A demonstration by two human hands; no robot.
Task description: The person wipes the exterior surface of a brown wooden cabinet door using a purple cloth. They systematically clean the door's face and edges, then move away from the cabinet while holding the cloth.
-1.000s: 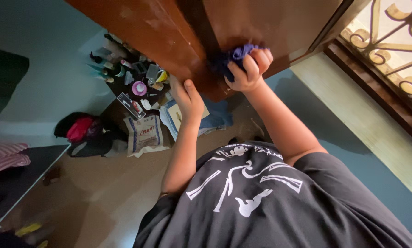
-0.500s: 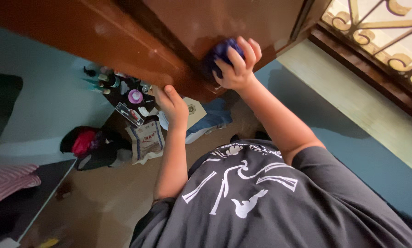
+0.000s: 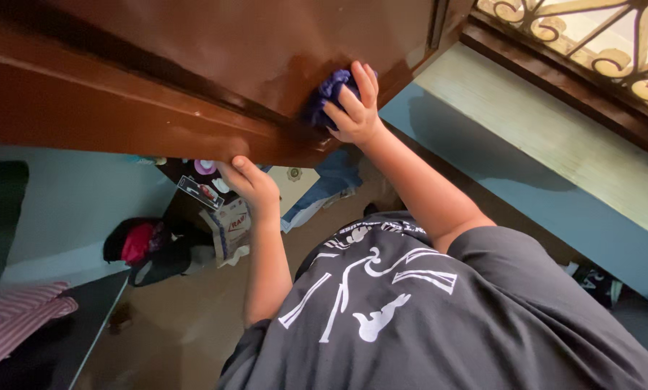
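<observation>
In the head view, a dark blue cloth (image 3: 325, 97) is bunched in the right hand (image 3: 353, 108) at the upper centre of the frame. The fingers (image 3: 363, 76) are curled over it, and the wad is pressed flat against the glossy brown wooden door (image 3: 215, 50), so that the whole palm bears on the panel rather than the fingertips alone. Just below and to the left, the left hand (image 3: 248, 180) is hooked around the door's lower edge, thumb on the near face and fingers hidden behind it; the leaf appears to be steadied in this way against the push of the cloth. No object is held in that hand besides the door edge itself.

At the upper right a window grille (image 3: 598, 43) with scrollwork is seen. In the centre left, under the door, a printed sack (image 3: 231, 227) and a heap of red and black clothes (image 3: 140, 245) lie on the floor.
</observation>
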